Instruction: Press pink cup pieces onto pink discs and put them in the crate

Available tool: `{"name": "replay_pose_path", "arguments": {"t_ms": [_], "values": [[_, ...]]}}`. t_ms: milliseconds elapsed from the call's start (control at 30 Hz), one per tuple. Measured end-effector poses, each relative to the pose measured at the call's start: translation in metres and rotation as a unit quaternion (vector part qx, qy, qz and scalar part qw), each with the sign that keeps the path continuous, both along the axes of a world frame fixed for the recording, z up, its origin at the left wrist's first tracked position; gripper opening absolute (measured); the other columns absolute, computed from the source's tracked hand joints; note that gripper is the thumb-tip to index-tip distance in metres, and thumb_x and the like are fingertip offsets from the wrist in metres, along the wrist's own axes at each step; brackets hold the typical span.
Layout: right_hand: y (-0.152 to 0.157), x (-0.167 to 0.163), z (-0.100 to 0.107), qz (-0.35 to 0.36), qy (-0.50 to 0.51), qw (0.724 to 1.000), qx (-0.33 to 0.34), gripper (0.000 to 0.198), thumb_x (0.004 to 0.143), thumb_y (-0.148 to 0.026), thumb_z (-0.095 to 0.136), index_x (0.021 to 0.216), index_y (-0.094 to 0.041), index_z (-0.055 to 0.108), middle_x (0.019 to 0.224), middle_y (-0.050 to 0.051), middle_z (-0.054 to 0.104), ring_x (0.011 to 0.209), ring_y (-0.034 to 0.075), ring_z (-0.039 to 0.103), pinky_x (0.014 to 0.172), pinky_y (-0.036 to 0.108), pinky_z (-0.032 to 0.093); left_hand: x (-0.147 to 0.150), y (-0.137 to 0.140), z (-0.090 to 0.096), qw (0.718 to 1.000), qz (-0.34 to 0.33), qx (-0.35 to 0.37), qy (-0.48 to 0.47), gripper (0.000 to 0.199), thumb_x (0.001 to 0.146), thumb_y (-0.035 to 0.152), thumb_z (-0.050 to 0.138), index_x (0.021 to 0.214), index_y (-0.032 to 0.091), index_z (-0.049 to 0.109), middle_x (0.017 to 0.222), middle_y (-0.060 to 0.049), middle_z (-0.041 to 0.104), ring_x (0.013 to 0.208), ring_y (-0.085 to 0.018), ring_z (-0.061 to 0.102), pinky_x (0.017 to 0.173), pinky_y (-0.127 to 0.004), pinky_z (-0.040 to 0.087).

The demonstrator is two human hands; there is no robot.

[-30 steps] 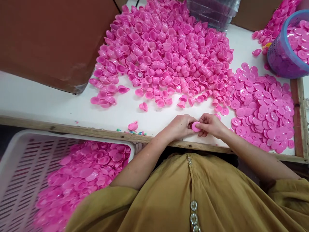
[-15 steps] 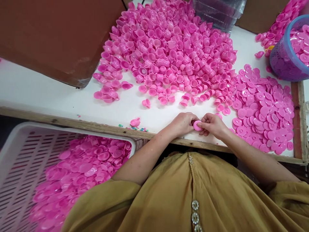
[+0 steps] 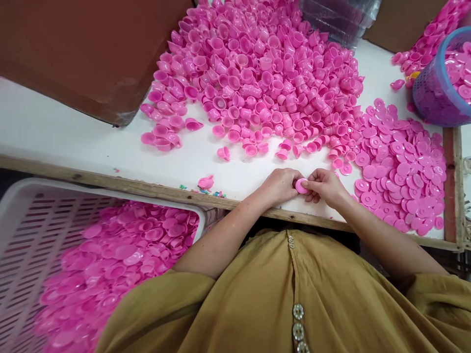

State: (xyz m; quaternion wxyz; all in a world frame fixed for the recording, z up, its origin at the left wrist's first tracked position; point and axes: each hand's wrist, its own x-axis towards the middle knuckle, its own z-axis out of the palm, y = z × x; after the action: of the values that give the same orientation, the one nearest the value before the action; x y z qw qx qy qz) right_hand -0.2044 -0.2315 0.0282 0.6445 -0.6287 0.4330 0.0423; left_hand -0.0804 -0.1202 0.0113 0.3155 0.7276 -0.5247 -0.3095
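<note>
"The view has tipped slightly since half a second ago; the left hand (image 3: 282, 185) and right hand (image 3: 327, 186) barely shift."

"And the pink toy saucer (image 3: 300, 187)?"

"Between them, near the tabletop (image 3: 73, 132)'s front edge. It's round, so no long axis to line up."

"Which hand is nearer?"

"Both meet at it. The right hand pinches it, thumb over its face. The left hand curls at its left side; I can't tell whether those fingers grip it or something hidden behind."

"What's closest around?"

"The saucer pile (image 3: 401, 171) just right of the right hand, the cup heap (image 3: 272, 73) ahead of both."

"And the surface?"

"White, wood-edged. A pink teapot-like piece (image 3: 205, 182) lies by the edge, left of the left hand, beside coloured scraps (image 3: 220, 194)."

"Farther out?"

"A brown box (image 3: 81, 54) at left, a blue basket (image 3: 430, 93) of pink discs at far right, a plastic-wrapped bundle (image 3: 338, 22) behind the cups, and below, a pale slatted crate (image 3: 47, 189) of pink pieces."
</note>
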Motion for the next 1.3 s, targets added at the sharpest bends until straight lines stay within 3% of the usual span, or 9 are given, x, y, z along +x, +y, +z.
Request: {"name": "replay_pose_path", "arguments": {"t_ms": [200,367,467,700,900,1067,1300], "values": [[-0.003,0.004,0.002,0.009,0.005,1.000,0.008,0.033,0.069,-0.028,0.081,0.067,-0.018,0.050,0.045,-0.001,0.060,0.037,0.014,0.060,0.027,0.015,0.036,0.004,0.001,0.005,1.000,-0.005,0.004,0.028,0.014,0.076,0.023,0.064,0.085,0.017,0.073,0.078,-0.002,0.070,0.070,-0.014,0.060,0.062,-0.024,0.039],[-0.007,0.008,0.006,0.042,0.029,0.999,0.009,0.031,0.072,-0.024,0.080,0.069,-0.018,0.050,0.046,0.001,0.062,0.036,0.013,0.059,0.028,0.015,0.037,0.014,0.001,0.009,0.992,-0.064,0.034,0.101,0.024,0.068,0.029,0.072,0.089,0.016,0.071,0.075,0.000,0.068,0.069,-0.013,0.059,0.060,-0.022,0.039],[-0.011,0.009,0.007,0.055,0.038,0.997,0.033,0.030,0.075,-0.022,0.078,0.069,-0.017,0.050,0.050,0.002,0.064,0.036,0.012,0.059,0.028,0.014,0.037,0.015,-0.001,0.009,0.993,-0.033,0.042,0.105,0.025,0.074,0.039,0.068,0.081,0.015,0.071,0.071,0.000,0.066,0.067,-0.014,0.057,0.058,-0.023,0.036],[-0.009,0.007,0.006,0.065,0.001,0.997,0.044,0.029,0.082,-0.029,0.074,0.077,-0.018,0.049,0.052,-0.001,0.065,0.038,0.012,0.061,0.032,0.015,0.044,0.010,-0.005,0.011,0.996,-0.001,0.052,0.067,0.025,0.075,0.038,0.061,0.066,0.015,0.064,0.059,0.001,0.057,0.059,-0.012,0.049,0.055,-0.023,0.030],[-0.008,0.009,0.002,0.075,-0.003,0.997,0.035,0.021,0.089,-0.018,0.065,0.080,-0.019,0.045,0.046,-0.005,0.060,0.035,0.012,0.058,0.029,0.015,0.040,0.010,-0.001,0.010,0.990,-0.032,0.059,0.122,0.026,0.068,0.037,0.070,0.083,0.016,0.069,0.072,0.001,0.063,0.066,-0.013,0.054,0.059,-0.022,0.038],[-0.011,0.009,0.000,0.088,-0.013,0.995,0.045,0.020,0.090,-0.016,0.062,0.082,-0.020,0.044,0.047,-0.006,0.060,0.035,0.012,0.059,0.031,0.015,0.042,0.000,0.000,0.007,0.999,0.034,0.032,0.024,0.021,0.076,0.037,0.063,0.079,0.017,0.070,0.073,-0.002,0.065,0.067,-0.014,0.056,0.061,-0.024,0.038],[-0.012,0.000,0.001,0.093,-0.016,0.995,0.042,0.020,0.089,-0.018,0.063,0.083,-0.020,0.044,0.047,-0.005,0.061,0.036,0.012,0.059,0.030,0.014,0.040,-0.003,-0.002,0.005,0.998,0.040,0.010,0.045,0.024,0.075,0.040,0.068,0.080,0.017,0.072,0.073,-0.001,0.064,0.065,-0.012,0.055,0.060,-0.023,0.039]]}}
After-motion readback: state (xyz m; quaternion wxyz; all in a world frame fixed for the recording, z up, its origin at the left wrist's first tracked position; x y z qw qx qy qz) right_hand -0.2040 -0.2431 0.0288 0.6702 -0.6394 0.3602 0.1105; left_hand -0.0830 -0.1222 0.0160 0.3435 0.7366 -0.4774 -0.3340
